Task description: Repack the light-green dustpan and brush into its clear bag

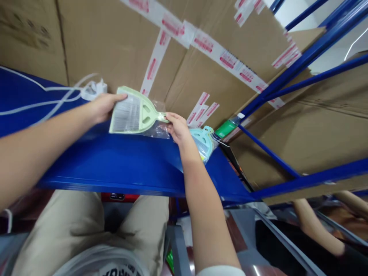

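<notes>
A pale green mini dustpan and brush set (135, 113) in a clear plastic bag is held just above the blue shelf (120, 165). My left hand (102, 107) grips its wide end, fingers curled over the top edge. My right hand (178, 128) pinches the handle end and the bag. A second set, light blue (202, 142), lies on the shelf right behind my right wrist.
Taped cardboard boxes (201, 57) fill the back of the shelf. A white cable and plug (92, 90) lie at the left. A green bottle (228, 126) sits by the blue rack struts (270, 153). Another person's arm (316, 230) shows at lower right.
</notes>
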Tool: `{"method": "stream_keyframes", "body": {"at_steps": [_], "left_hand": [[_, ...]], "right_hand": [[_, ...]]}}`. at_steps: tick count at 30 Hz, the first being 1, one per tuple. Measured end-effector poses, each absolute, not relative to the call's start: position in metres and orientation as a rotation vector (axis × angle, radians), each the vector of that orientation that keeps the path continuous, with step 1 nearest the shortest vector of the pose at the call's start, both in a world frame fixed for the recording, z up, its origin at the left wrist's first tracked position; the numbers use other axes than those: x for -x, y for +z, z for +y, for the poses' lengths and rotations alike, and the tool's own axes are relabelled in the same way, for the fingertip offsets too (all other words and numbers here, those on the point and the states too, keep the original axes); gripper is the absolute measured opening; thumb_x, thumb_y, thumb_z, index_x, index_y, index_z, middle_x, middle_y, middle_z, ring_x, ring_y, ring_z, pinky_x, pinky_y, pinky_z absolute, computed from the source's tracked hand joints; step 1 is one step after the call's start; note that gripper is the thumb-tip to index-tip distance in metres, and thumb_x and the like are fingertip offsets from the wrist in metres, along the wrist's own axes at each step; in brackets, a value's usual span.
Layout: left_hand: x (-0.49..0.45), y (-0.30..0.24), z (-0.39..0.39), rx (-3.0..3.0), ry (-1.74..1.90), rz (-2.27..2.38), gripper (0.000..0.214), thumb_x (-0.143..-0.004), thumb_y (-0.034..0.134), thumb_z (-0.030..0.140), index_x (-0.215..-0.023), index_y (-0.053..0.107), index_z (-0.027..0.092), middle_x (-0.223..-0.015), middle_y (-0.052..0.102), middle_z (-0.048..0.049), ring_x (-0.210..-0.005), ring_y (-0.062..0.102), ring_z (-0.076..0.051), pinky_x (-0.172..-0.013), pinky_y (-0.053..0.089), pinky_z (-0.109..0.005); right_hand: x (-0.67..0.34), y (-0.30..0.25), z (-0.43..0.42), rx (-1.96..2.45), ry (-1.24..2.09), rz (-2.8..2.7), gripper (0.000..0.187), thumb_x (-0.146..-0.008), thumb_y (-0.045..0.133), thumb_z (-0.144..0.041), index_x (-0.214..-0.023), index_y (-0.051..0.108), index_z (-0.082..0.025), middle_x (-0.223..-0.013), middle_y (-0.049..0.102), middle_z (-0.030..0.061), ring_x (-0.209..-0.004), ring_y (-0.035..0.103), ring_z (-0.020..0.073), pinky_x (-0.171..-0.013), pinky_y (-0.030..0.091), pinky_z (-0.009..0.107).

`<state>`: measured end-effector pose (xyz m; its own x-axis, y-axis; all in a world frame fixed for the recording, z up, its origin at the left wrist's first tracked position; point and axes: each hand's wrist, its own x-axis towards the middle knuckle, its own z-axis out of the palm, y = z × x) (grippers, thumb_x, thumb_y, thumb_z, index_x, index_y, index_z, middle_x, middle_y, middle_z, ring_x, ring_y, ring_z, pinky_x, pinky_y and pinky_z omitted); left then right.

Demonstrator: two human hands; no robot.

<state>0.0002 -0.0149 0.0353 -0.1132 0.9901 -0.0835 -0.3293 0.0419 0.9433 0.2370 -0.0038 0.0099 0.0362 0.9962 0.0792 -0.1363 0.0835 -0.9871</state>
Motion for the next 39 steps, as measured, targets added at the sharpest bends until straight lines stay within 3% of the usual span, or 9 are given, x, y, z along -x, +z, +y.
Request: {"method": "stream_keyframes", "body": {"at_steps": [5,9,11,15,21,30,32,35,39], "left_hand": [[-0.003,0.031,-0.006,-0.895,1.411,1.196,0.010,-0.090,0.071,0.018,-0.087,0.069,0.009,-0.067,0.067,-0.0020,-0.066,0.064,-0.012,-0.088,0.057,-0.035],[-0.007,0.030,-0.011,-0.921,1.334,1.183,0.023,-0.099,0.057,0.026,-0.082,0.068,0.014,-0.068,0.066,-0.0016,-0.063,0.063,-0.013,-0.075,0.058,-0.030],[-0.008,0.029,-0.013,-0.915,1.276,1.163,0.027,-0.100,0.053,0.028,-0.083,0.070,0.016,-0.070,0.069,-0.0036,-0.069,0.068,-0.016,-0.074,0.059,-0.032],[-0.009,0.024,-0.013,-0.917,1.271,1.162,0.014,-0.092,0.061,0.017,-0.087,0.073,0.015,-0.070,0.072,-0.0057,-0.080,0.074,-0.021,-0.077,0.061,-0.034],[-0.007,0.021,-0.012,-0.902,1.290,1.172,0.013,-0.089,0.063,0.010,-0.079,0.070,0.014,-0.057,0.067,-0.0032,-0.066,0.072,-0.019,-0.072,0.062,-0.033],[0.000,0.020,-0.008,-0.905,1.396,1.055,0.011,-0.083,0.072,0.013,-0.072,0.069,0.013,-0.063,0.071,-0.0069,-0.064,0.070,-0.018,-0.072,0.059,-0.034],[0.002,0.019,-0.007,-0.957,1.406,1.052,0.019,-0.084,0.073,0.015,-0.066,0.066,0.014,-0.054,0.064,-0.0029,-0.052,0.061,-0.013,-0.061,0.055,-0.027],[0.006,0.018,-0.006,-1.035,1.452,1.072,0.037,-0.086,0.073,0.016,-0.054,0.054,0.017,-0.042,0.047,0.0045,-0.039,0.040,-0.005,-0.043,0.036,-0.018],[0.010,0.023,-0.007,-1.086,1.451,1.148,0.047,-0.088,0.071,0.021,-0.051,0.043,0.020,-0.042,0.039,0.0064,-0.039,0.032,-0.004,-0.039,0.026,-0.017]], "right_hand": [[-0.241,0.001,0.007,1.029,1.173,-1.068,0.011,-0.088,0.062,-0.009,-0.088,0.061,-0.020,-0.070,0.064,-0.0038,-0.070,0.070,0.0132,-0.084,0.064,0.035],[-0.235,0.006,0.002,1.036,1.140,-0.932,0.018,-0.089,0.057,-0.003,-0.083,0.058,-0.020,-0.064,0.060,-0.0061,-0.060,0.066,0.0105,-0.078,0.064,0.032],[-0.233,0.007,0.000,1.031,1.140,-0.894,0.019,-0.088,0.058,-0.002,-0.082,0.058,-0.020,-0.064,0.061,-0.0060,-0.059,0.065,0.0100,-0.076,0.064,0.030],[-0.231,0.007,-0.002,1.025,1.153,-0.893,0.018,-0.084,0.063,-0.002,-0.081,0.059,-0.020,-0.063,0.061,-0.0060,-0.059,0.064,0.0106,-0.074,0.064,0.031],[-0.234,0.010,-0.007,1.081,1.159,-0.950,0.015,-0.083,0.063,-0.006,-0.081,0.059,-0.021,-0.063,0.062,-0.0051,-0.057,0.066,0.0117,-0.069,0.064,0.030],[-0.230,0.010,-0.008,1.084,1.152,-0.955,0.015,-0.082,0.063,-0.008,-0.083,0.058,-0.022,-0.065,0.065,-0.0044,-0.056,0.067,0.0125,-0.060,0.061,0.025],[-0.232,0.010,-0.007,1.093,1.157,-0.924,0.016,-0.081,0.062,-0.007,-0.084,0.057,-0.022,-0.065,0.066,-0.0042,-0.056,0.067,0.0130,-0.061,0.061,0.026],[-0.236,0.011,-0.005,1.094,1.157,-0.837,0.018,-0.081,0.059,-0.006,-0.086,0.055,-0.023,-0.064,0.066,-0.0050,-0.056,0.068,0.0128,-0.060,0.061,0.025],[-0.240,0.015,-0.007,1.111,1.139,-0.788,0.021,-0.080,0.059,-0.004,-0.088,0.053,-0.023,-0.064,0.066,-0.0051,-0.057,0.069,0.0131,-0.060,0.062,0.026]]}}
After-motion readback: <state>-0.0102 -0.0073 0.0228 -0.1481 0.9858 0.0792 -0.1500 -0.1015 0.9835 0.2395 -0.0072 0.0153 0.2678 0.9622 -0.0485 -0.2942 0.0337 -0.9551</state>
